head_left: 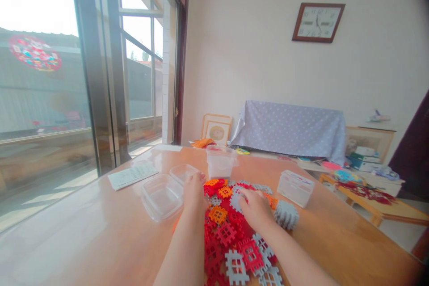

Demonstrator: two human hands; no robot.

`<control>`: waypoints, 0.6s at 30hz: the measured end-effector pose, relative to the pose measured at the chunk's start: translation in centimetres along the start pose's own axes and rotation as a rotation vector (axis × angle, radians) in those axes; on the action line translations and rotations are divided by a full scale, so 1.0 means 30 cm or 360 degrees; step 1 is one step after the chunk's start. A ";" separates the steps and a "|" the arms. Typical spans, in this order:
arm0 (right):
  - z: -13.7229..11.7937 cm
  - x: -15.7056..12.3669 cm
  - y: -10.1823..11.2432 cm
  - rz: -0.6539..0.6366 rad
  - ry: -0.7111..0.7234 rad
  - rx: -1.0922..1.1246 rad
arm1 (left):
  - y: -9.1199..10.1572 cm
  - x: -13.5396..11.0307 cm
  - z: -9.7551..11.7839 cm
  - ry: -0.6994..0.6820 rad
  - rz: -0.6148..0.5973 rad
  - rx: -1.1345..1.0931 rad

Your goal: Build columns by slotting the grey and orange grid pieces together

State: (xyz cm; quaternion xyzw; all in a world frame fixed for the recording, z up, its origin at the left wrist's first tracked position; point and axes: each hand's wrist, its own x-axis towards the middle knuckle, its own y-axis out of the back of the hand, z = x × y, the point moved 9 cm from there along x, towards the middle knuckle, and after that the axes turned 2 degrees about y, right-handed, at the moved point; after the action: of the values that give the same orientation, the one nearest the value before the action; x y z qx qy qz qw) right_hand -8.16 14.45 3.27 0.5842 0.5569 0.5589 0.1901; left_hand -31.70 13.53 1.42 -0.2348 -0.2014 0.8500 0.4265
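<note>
A pile of square, notched plastic building tiles (226, 232) in red, orange and grey lies between my forearms. My right hand (257, 209) is closed, with thumb and fingers pinching a grey notched tile (236, 198) over the pile. At the pile's left edge my left hand (195, 193) has its fingers curled in; what they hold, if anything, is hidden. Just left of it stand an open clear plastic tub (162, 197) and a clear lid or shallow tub (177, 172). A row of grey tiles (287, 215) sits to the right of my right hand.
A clear box (221, 161) stands behind the pile, another closed box (295, 188) to the right. A printed sheet (133, 175) lies at left on the wooden table (110, 232). Beyond are a large window, a cloth-covered object (291, 127) and a low bench (382, 199) with items.
</note>
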 end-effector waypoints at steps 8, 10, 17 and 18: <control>-0.175 0.010 -0.013 -0.0047 0.0334 0.0259 | -0.050 -0.013 -0.100 0.0500 -0.0143 -0.0203; -0.243 0.006 -0.048 -0.0170 0.0446 0.0301 | -0.041 -0.010 -0.105 0.0505 -0.0108 -0.0230; -0.305 0.009 -0.090 -0.0222 0.0482 0.0286 | -0.017 0.003 -0.091 0.0443 0.0000 -0.0281; -0.296 0.012 -0.084 -0.0208 0.0482 0.0276 | -0.014 0.004 -0.085 0.0425 0.0013 -0.0284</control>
State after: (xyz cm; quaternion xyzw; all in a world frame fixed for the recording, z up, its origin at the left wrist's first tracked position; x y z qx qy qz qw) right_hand -17.03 11.96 4.00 0.4703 0.6621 0.5766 0.0889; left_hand -30.04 14.21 -0.44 -0.3835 -0.2166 0.7916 0.4234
